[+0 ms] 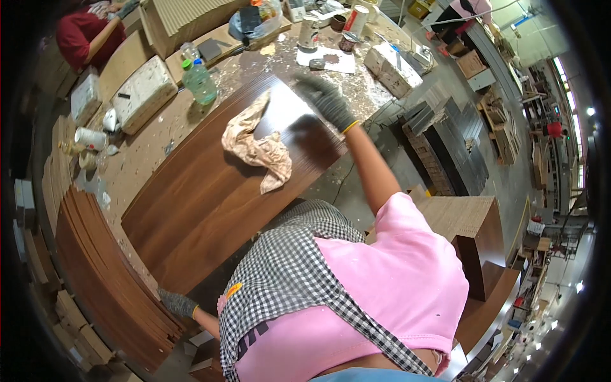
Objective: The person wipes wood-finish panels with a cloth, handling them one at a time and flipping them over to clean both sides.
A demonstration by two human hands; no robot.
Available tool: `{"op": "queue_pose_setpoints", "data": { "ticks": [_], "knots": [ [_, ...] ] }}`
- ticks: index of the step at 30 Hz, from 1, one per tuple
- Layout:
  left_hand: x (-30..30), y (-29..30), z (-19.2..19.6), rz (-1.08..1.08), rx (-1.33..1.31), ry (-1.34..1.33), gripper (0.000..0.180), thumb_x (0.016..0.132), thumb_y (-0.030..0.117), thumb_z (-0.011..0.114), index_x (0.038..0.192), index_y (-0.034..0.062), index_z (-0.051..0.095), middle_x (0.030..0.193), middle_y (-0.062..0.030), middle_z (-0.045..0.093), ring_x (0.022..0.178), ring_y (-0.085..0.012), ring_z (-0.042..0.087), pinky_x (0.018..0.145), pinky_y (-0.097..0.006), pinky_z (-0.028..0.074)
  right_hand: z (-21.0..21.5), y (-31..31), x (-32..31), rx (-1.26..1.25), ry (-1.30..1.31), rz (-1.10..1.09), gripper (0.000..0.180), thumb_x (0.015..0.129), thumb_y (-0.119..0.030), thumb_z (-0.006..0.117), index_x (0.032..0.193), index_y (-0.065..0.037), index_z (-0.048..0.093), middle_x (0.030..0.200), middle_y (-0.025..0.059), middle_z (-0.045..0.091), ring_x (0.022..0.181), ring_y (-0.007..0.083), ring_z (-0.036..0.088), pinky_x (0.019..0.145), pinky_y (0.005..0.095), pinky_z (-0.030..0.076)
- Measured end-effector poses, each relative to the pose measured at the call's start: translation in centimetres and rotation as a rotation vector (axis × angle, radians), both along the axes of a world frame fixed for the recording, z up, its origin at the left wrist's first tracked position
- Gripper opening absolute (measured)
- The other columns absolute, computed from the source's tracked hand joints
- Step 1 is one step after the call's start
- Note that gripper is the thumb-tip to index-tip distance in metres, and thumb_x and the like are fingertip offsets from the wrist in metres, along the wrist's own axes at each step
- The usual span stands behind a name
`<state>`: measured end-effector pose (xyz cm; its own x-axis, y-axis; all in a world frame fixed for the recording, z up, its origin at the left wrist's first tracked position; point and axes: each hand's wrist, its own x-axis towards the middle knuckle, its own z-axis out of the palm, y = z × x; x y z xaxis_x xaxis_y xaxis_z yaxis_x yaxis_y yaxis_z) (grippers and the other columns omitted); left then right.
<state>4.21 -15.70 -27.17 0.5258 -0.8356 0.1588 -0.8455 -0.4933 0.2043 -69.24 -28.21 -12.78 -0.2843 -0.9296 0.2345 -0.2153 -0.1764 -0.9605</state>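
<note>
One left hand (177, 304) by brown panel (191, 197), right hand (323, 100) blurred at its far end | wide apart, grips unclear | likely positioning panel; next move calls for minding loose cloth (254, 149)

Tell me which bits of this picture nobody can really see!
All in the head view:
Right hand: its gloved fingers are blurred, so their exact shape isn't clear.
Brown board: the crumpled cloth hides the patch beneath it.
Left hand: too small to tell exactly what its fingertips touch.
Person in red: partly cut off by the upper edge.
</note>
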Motion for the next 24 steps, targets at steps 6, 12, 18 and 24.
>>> {"op": "queue_pose_setpoints", "data": {
  "ticks": [6,12,18,24],
  "knots": [
    [-1.9,-1.7,1.2,0.042,0.127,0.048,0.045,0.107,0.012,0.035,0.150,-0.0004,0.040,0.152,-0.0138,0.047,0.135,-0.0221,0.049,0.115,-0.030,0.035,-6.2,8.3,-33.5,0.234,0.693,-1.004,0.035,0.091,-0.034,0.060,0.116,-0.012,0.072,0.119,0.0158,0.070,0.106,0.0356,0.066,0.092,0.0413,0.050],
    [2.5,2.5,1.0,-0.179,0.906,-1.225,0.055,0.104,0.022,0.032,0.156,0.0046,0.029,0.165,-0.0088,0.024,0.148,-0.0237,0.030,0.124,-0.037,0.018,-4.6,3.6,-37.3,0.802,1.153,-1.072,0.051,0.086,-0.050,0.059,0.123,-0.016,0.069,0.125,0.0191,0.066,0.116,0.0404,0.061,0.096,0.0480,0.049],
    [0.5,0.2,2.3,-0.115,0.192,-0.403,0.040,0.100,0.013,0.043,0.137,0.0047,0.057,0.133,-0.0191,0.062,0.120,-0.0295,0.061,0.104,-0.039,0.046,-5.0,3.8,-39.0,0.949,1.269,-0.951,0.048,0.087,-0.048,0.058,0.121,-0.016,0.070,0.123,0.0188,0.067,0.114,0.0402,0.062,0.094,0.0480,0.050],
    [1.5,0.3,2.4,-0.036,-0.095,0.020,0.038,0.105,0.019,0.042,0.126,-0.0038,0.064,0.128,-0.0215,0.064,0.120,-0.0336,0.060,0.106,-0.038,0.045,-5.1,1.6,-38.3,0.983,1.344,-0.883,0.046,0.088,-0.047,0.058,0.119,-0.016,0.070,0.122,0.0185,0.067,0.112,0.0401,0.062,0.093,0.0480,0.050]
  ]
}}
